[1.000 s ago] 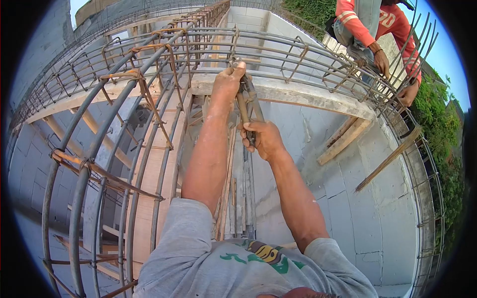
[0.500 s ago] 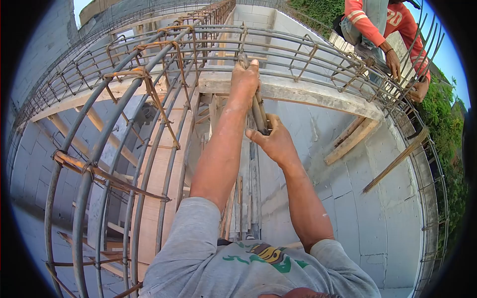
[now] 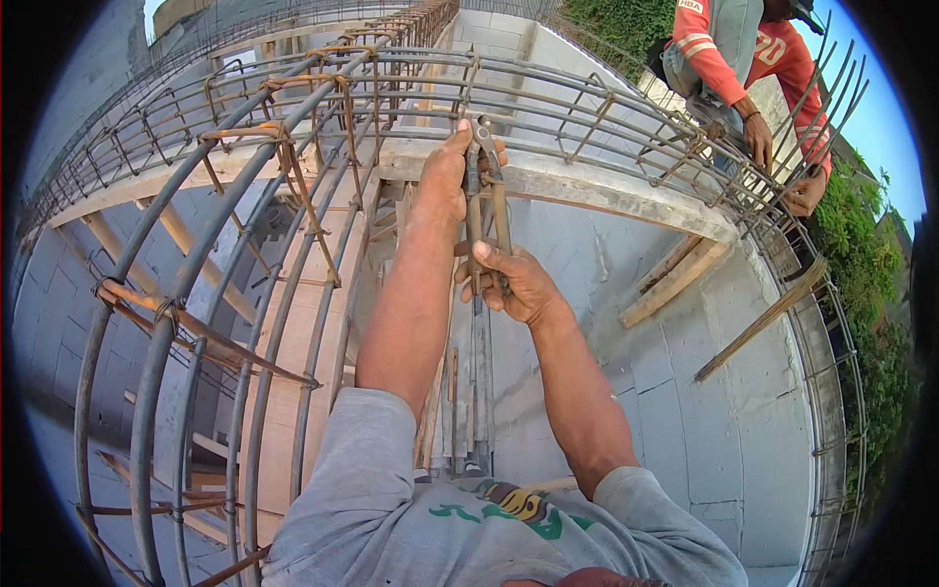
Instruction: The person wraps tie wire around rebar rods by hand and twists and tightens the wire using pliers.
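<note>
Metal pincers [image 3: 481,161], brown-handled, upright in view: head at 12 o'clock, handle ends at 6, long axis near 12-to-6. Handles slightly apart, spreading a little downward; can't tell if jaws meet. Tool mid-view, in front of timber beam [image 3: 606,192].

Left hand [image 3: 447,176]: closed round the upper part from the 9 o'clock side – thumb up beside the head, fingertips showing past the far handle. Right hand [image 3: 524,284]: part-closed at the lower handles, thumb against the near one, fingers curled behind; exact finger contact partly hidden.

Outward from the pincers, clock as seen in view: long rebar cage [image 3: 577,115] across 12 to 2, just past the tool head; beam beneath it, running to 3. Second rebar cage [image 3: 147,391] at 8, plywood board [image 3: 279,411] beside it at 7 to 8. Wood brace [image 3: 675,284] at 4. Wire bundle [image 3: 761,319] between 3 and 4, well apart. Co-worker [image 3: 719,68], red sleeves, at 2 – both hands at rebar ends. Grey block wall [image 3: 685,411] at 5.
</note>
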`<state>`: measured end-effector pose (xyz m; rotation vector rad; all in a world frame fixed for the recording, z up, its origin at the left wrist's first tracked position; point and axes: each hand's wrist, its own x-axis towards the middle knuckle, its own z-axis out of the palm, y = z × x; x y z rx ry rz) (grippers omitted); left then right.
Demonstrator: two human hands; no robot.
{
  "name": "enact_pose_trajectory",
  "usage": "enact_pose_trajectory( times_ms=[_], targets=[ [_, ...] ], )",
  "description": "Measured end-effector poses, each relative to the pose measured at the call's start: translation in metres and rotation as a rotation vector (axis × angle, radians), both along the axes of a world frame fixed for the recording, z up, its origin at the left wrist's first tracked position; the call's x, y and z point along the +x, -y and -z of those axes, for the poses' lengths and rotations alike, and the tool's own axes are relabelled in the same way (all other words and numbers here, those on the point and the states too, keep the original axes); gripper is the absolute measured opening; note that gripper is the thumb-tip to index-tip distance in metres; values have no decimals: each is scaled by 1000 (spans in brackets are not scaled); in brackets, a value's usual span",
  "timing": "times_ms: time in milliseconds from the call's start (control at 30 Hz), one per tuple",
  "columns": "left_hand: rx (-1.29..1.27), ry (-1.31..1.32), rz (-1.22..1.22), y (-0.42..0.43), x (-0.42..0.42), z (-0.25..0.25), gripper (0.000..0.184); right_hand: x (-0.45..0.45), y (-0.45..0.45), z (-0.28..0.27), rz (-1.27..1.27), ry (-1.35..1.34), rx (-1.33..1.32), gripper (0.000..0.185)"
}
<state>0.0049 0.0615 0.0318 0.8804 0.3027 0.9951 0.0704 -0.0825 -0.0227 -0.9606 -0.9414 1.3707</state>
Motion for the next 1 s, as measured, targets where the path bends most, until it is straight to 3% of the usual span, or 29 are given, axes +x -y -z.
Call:
enact_pose_trajectory(
  times_ms=[33, 133, 233, 333, 367, 467, 567, 667, 800, 833, 933, 1000],
  targets=[
    [-25, -11, -10, -4, 3, 7, 42, 0, 1, -3, 97, 37, -34, 54],
    [-83, -29, -50, -6, 9, 11, 37, -11, -1, -4, 470, 482, 64, 57],
    [-83, -96, -65, -3, 15, 23, 32, -14, -1, 5, 685, 899, 122, 54],
    [-60, -77, -112, 15, 17, 31, 31, -13, 1, 5, 668, 1027, -51, 44],
    [-34, -87, -175, 7, 27, 44, 28, -15, 6, -2, 616, 891, -118, 33],
    [194, -227, -143, 6, 39, 58, 26, 12, -5, 33, 550, 596, -32, 25],
    [448, -539, -308, 8, 47, 55, 24, 16, -7, 33, 574, 363, -113, 20],
    [657, -688, -437, 18, 37, 46, 22, 15, -8, 27, 616, 375, -165, 22],
    [823, -796, -484, 15, 34, 51, 20, 25, -11, 62, 756, 503, 56, 27],
    [874, -809, -478, 15, 32, 52, 21, 28, -9, 63, 755, 397, 10, 31],
    [993, -850, -472, 27, 27, 46, 20, 36, 4, 64, 723, 510, -58, 38],
    [1036, -759, -432, 30, 24, 43, 19, 45, 14, 68, 662, 341, -75, 43]
  ],
)
